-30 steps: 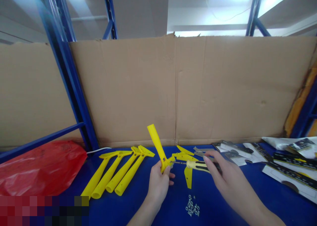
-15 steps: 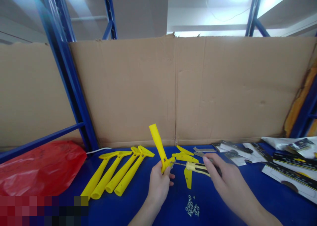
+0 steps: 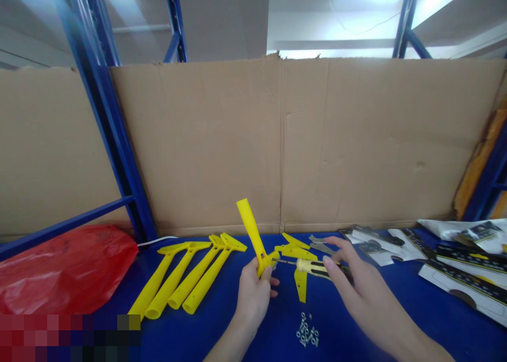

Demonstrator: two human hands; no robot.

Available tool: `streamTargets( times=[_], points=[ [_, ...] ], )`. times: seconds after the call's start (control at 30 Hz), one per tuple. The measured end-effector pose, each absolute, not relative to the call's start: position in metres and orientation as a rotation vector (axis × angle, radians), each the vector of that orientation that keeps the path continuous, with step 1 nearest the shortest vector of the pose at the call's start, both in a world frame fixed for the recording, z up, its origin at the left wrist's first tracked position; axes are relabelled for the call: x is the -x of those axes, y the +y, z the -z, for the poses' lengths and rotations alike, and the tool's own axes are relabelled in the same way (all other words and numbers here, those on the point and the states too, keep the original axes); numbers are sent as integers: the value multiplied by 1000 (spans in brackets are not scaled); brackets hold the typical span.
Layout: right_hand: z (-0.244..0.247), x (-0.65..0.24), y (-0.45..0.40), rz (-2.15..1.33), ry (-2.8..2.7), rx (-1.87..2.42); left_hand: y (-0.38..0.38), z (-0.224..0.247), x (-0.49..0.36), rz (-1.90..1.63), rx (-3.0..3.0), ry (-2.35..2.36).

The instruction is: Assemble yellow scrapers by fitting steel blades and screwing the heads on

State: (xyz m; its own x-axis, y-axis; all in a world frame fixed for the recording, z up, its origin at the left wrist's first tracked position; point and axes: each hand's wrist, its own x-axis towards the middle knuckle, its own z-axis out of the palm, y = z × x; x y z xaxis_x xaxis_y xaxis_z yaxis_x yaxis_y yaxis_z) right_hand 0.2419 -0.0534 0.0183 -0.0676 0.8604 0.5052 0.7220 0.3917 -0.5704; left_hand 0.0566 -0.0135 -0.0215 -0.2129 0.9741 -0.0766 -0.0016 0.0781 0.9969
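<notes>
My left hand (image 3: 254,290) is closed around the head end of a yellow scraper handle (image 3: 252,229), whose hollow shaft points up and away. A screwdriver (image 3: 311,266) with a cream and black grip lies level, its tip against the handle's head. My right hand (image 3: 354,277) is at the rear of the grip, with the thumb on it and the index finger lifted off. Flat yellow pieces (image 3: 297,252) lie behind the screwdriver, and another yellow piece (image 3: 301,285) lies just in front of it.
Several yellow handles (image 3: 209,277) lie side by side at the left, beside a red plastic bag (image 3: 67,267). Small screws and nuts (image 3: 307,331) are heaped near the front. Metal blades (image 3: 321,246) and packaged items (image 3: 467,282) lie at the right. Cardboard (image 3: 277,145) stands behind.
The fingers of my right hand have loosened and spread on the screwdriver grip, with the index finger now raised. My left hand and the yellow handle have barely shifted.
</notes>
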Motion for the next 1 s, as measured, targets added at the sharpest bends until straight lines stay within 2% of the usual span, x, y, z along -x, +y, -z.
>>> streamTargets(
  times=[0.23,0.43,0.6,0.87,1.0],
  points=[
    [-12,-243,-53,-248,-1842,1302,-12,22,-56,-1313,-1026,1406],
    [-14,-244,-52,-104,-1849,1328,-14,21,-56,-1347,-998,1391],
    [-13,-242,-54,-201,-1849,1253,-14,22,-55,-1339,-1007,1386],
    [-18,-238,-58,-139,-1802,1270,-15,25,-56,-1309,-1110,1386],
    [-14,-237,-60,-252,-1860,1222,-14,24,-55,-1314,-1095,1385]
  ],
)
